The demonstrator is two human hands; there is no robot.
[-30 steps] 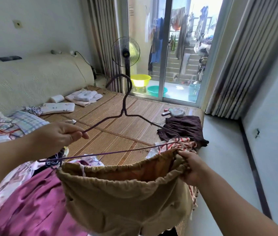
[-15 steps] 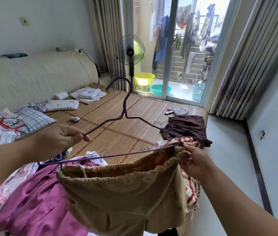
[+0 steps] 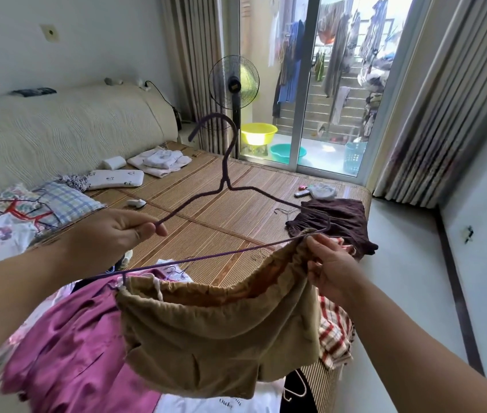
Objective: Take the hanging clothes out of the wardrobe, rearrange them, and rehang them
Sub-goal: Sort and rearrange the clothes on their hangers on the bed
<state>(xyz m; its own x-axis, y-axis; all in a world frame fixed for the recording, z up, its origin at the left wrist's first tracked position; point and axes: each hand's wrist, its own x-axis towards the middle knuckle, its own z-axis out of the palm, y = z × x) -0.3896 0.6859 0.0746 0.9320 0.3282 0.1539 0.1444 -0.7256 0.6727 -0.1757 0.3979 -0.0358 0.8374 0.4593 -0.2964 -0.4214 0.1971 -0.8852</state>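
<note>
The left hand (image 3: 114, 234) pinches the sloping left arm of a purple wire hanger (image 3: 225, 183) between thumb and curled fingers, holding it tilted above the bed with its hook pointing up and away. The right hand (image 3: 331, 263) grips the gathered waistband of a pair of tan drawstring shorts (image 3: 221, 332) right at the hanger's right corner, fingers bunched on the cloth. The waistband's other end hangs from the bottom bar near its left end (how it is fastened there I cannot tell), so the shorts sag open below the bar. Under them lie a magenta garment (image 3: 72, 347) and a red-and-white checked cloth (image 3: 334, 329), piled on the woven bed mat (image 3: 206, 204). Farther along the mat sits a dark brown garment (image 3: 337, 225). A standing fan (image 3: 234, 81) stands beyond the bed by the glass door, near a yellow basin (image 3: 258, 134).
</note>
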